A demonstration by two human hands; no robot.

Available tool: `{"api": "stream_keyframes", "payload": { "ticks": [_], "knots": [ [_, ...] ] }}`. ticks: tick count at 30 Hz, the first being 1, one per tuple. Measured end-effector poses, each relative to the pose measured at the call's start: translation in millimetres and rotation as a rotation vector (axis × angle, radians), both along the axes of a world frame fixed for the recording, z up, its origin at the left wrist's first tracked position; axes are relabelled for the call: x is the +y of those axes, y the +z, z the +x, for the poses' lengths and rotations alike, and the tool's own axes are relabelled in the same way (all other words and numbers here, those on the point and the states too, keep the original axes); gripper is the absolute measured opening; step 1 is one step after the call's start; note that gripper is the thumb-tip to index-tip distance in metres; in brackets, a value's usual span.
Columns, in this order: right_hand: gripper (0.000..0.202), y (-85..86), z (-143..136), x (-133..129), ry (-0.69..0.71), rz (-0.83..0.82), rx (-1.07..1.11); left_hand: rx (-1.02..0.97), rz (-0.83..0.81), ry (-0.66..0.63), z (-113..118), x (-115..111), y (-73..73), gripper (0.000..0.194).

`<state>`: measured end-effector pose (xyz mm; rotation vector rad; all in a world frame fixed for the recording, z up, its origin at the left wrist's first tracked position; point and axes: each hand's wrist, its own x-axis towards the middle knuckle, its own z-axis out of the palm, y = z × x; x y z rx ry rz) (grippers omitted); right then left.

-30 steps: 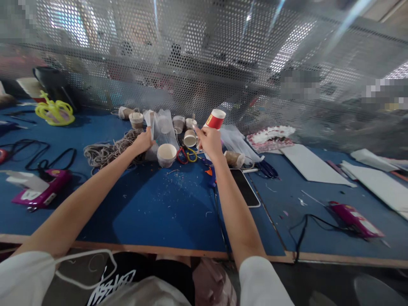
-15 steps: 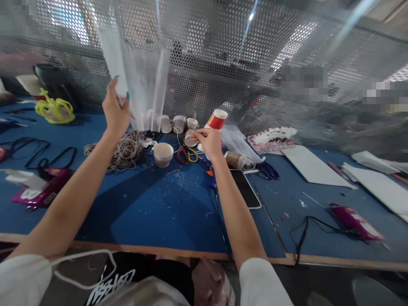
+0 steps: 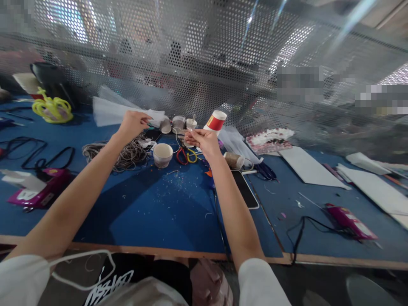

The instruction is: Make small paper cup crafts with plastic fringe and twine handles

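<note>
My left hand [image 3: 134, 122] is at the back of the table, its fingers pinched at the edge of translucent white sheets [image 3: 110, 112] that lie low against the mesh. Beneath that forearm is a tangled coil of grey-brown cord [image 3: 126, 155]. My right hand [image 3: 204, 141] has its thumb and fingertips together over several small cups; whatever is between them is too small to make out. Scissors [image 3: 187, 156] with red and yellow handles lie just below it. A pale paper cup [image 3: 162, 154] stands between my hands, and a red-and-white cup [image 3: 216, 120] tilts behind my right hand.
A perforated metal screen [image 3: 197, 63] closes off the back. Magenta hot glue guns [image 3: 350, 221] with cords lie at both sides. A yellow crown [image 3: 52, 108] sits at the left. A phone [image 3: 245, 191], a twine spool [image 3: 233, 160] and white boards [image 3: 314, 168] are to the right.
My left hand has come down and to the right, and the white sheets have gone from upright to lying low. My right hand has barely shifted.
</note>
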<state>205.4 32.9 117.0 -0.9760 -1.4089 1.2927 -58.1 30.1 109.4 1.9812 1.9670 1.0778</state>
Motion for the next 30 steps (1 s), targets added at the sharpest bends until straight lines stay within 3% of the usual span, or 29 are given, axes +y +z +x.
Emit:
{"api": "stream_keyframes", "payload": {
  "ticks": [3, 7, 12, 16, 18, 21, 24, 26, 30],
  "knots": [
    [0.012, 1.9, -2, -3, -0.013, -0.006, -0.045, -0.212, 0.056, -0.117, 23, -5, 5.2, 0.02],
    [0.012, 3.6, -9, -10, -0.017, -0.001, -0.063, -0.425, -0.004, -0.324, 51, -16, 9.3, 0.026],
    [0.009, 4.2, -15, -16, 0.002, -0.005, 0.008, -0.221, 0.033, -0.34, 65, -25, 11.7, 0.037],
    [0.011, 5.8, -18, -19, 0.115, -0.057, -0.024, -0.224, -0.076, -0.412, 68, -30, 12.0, 0.022],
    [0.016, 6.7, -18, -19, 0.17, -0.09, -0.016, -0.173, -0.02, -0.369, 71, -31, 11.4, 0.019],
    [0.027, 7.8, -14, -15, 0.197, -0.142, 0.016, 0.064, 0.137, -0.297, 73, -34, 11.0, 0.019],
    [0.024, 11.0, -2, -7, 0.048, -0.14, 0.083, 0.204, 0.236, -0.23, 70, -35, 14.3, 0.019],
    [0.024, 15.2, 10, -3, -0.055, -0.142, 0.113, 0.145, 0.249, -0.154, 62, -34, 18.8, 0.017],
    [0.031, 24.4, 32, 4, -0.097, -0.171, 0.069, -0.081, 0.19, 0.033, 36, -30, 27.1, 0.015]
  ]
}}
